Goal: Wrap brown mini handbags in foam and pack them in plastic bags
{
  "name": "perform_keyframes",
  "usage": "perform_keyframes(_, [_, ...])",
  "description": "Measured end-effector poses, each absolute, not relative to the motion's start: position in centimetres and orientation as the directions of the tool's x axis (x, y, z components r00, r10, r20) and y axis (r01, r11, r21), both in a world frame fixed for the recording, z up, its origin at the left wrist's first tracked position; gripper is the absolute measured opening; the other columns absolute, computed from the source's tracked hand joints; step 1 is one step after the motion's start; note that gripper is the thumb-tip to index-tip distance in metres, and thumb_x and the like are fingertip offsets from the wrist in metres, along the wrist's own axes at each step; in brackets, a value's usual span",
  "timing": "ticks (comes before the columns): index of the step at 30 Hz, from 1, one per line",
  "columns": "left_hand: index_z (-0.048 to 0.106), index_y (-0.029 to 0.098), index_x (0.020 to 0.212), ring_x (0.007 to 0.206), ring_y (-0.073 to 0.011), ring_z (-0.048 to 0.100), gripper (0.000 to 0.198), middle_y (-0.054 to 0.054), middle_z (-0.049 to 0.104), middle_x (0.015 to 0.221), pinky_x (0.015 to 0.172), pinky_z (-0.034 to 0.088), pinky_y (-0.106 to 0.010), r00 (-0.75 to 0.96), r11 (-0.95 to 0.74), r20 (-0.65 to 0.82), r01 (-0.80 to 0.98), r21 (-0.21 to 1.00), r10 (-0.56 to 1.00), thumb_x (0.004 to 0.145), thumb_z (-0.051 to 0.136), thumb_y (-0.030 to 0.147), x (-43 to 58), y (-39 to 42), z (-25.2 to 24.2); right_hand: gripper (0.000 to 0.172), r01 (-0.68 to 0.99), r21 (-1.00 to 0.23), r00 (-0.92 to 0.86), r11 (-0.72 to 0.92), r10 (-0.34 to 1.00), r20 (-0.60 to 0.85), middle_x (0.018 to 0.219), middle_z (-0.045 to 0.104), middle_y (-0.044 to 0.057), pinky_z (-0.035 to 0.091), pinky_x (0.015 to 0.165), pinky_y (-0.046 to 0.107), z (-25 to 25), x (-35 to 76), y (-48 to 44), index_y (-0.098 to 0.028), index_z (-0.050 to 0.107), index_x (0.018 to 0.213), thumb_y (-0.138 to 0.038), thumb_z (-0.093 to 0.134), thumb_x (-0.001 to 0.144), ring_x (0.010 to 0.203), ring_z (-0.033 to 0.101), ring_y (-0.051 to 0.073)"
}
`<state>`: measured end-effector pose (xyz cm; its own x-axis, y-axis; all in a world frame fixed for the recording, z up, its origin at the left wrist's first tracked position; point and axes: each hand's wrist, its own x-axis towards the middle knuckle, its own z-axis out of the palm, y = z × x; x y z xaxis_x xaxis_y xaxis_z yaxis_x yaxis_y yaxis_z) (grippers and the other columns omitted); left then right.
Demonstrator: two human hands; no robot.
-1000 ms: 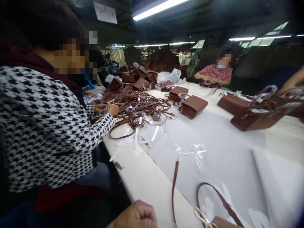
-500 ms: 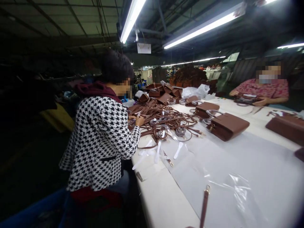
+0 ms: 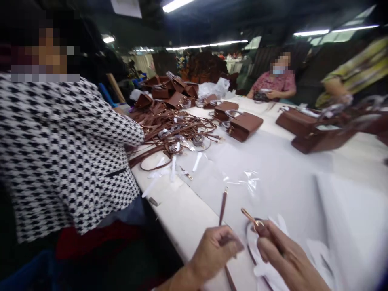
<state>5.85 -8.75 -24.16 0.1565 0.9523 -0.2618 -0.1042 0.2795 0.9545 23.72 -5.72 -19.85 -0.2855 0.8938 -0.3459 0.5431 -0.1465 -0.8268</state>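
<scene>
My right hand point(image 3: 281, 250) is closed on the end of a brown strap, and its gold snap hook point(image 3: 249, 215) sticks out past the fingertips toward the left. My left hand point(image 3: 214, 250) is beside it, fingers curled against the thumb; what they hold, if anything, I cannot make out. A brown strap point(image 3: 223, 206) with a gold hook at its far end lies on the table and runs under my left hand. White paper strips point(image 3: 269, 268) and a dark strap loop lie under my right hand.
Brown straps point(image 3: 182, 129) are heaped at the table's left, beside a person in a checked jacket point(image 3: 69, 153). Brown handbags point(image 3: 245, 126) stand farther back and right. Two more people are across the table. Clear plastic point(image 3: 251, 182) lies on the grey sheet point(image 3: 281, 161).
My view has swung down and right. Both hands have come into view, the right one with a strap's hook end. A person in yellow now appears at the far right, handling bags.
</scene>
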Motion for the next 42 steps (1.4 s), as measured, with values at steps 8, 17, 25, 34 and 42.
perform_keyframes(8, [0.058, 0.012, 0.07, 0.058, -0.0065, 0.042, 0.022, 0.002, 0.049, 0.062, 0.055, 0.033, -0.017, 0.15, 0.114, -0.119, 0.045, 0.993, 0.981, 0.072, 0.066, 0.032, 3.1, -7.7, -24.3, 0.027, 0.634, -0.766, -0.518, 0.11, 0.795, -0.315, 0.077, 0.056, 0.0, 0.038, 0.062, 0.02, -14.9, 26.9, -5.6, -0.022, 0.056, 0.091, -0.043, 0.039, 0.088, 0.069, 0.051, 0.012])
perform_keyframes(17, [0.063, 0.015, 0.078, 0.058, -0.0079, 0.045, 0.023, 0.0, 0.054, 0.066, 0.054, 0.034, -0.018, 0.294, -0.054, -0.014, 0.221, 0.974, 0.956, 0.07, 0.068, 0.036, 2.6, -7.9, -24.6, 0.029, 0.642, -0.715, -0.645, 0.276, 0.699, -0.309, 0.075, 0.057, -0.001, 0.035, 0.061, 0.021, -14.6, 25.5, -5.2, -0.022, 0.057, 0.088, -0.042, 0.035, 0.091, 0.067, 0.051, 0.01])
perform_keyframes(25, [0.063, 0.013, 0.082, 0.059, -0.0088, 0.046, 0.032, -0.001, 0.056, 0.068, 0.054, 0.034, -0.019, 0.344, -0.038, -0.049, 0.242, 0.97, 0.938, 0.068, 0.069, 0.041, 2.8, -7.8, -23.6, 0.024, 0.661, -0.625, -0.69, 0.415, 0.663, -0.291, 0.075, 0.058, -0.001, 0.033, 0.062, 0.023, -15.2, 24.5, -4.8, -0.023, 0.055, 0.085, -0.037, 0.036, 0.092, 0.069, 0.053, 0.011])
perform_keyframes(34, [0.062, 0.012, 0.073, 0.057, -0.0079, 0.046, 0.028, 0.0, 0.054, 0.061, 0.055, 0.033, -0.018, 0.402, -0.037, -0.074, 0.262, 0.964, 0.913, 0.083, 0.05, 0.035, 3.3, -8.2, -23.2, 0.016, 0.691, -0.591, -0.667, 0.415, 0.681, -0.301, 0.074, 0.058, -0.001, 0.032, 0.06, 0.023, -16.2, 24.2, -4.9, -0.021, 0.055, 0.081, -0.031, 0.045, 0.088, 0.067, 0.052, 0.012])
perform_keyframes(42, [0.06, 0.014, 0.096, 0.068, -0.0113, 0.049, 0.034, -0.003, 0.055, 0.072, 0.065, 0.037, -0.021, 0.459, 0.078, -0.131, 0.134, 0.988, 0.879, 0.088, 0.038, 0.039, 3.1, -8.2, -24.0, 0.018, 0.699, -0.585, -0.665, 0.411, 0.674, -0.321, 0.075, 0.057, -0.002, 0.033, 0.061, 0.022, -16.4, 26.5, -4.5, -0.023, 0.056, 0.088, -0.028, 0.038, 0.091, 0.069, 0.051, 0.011])
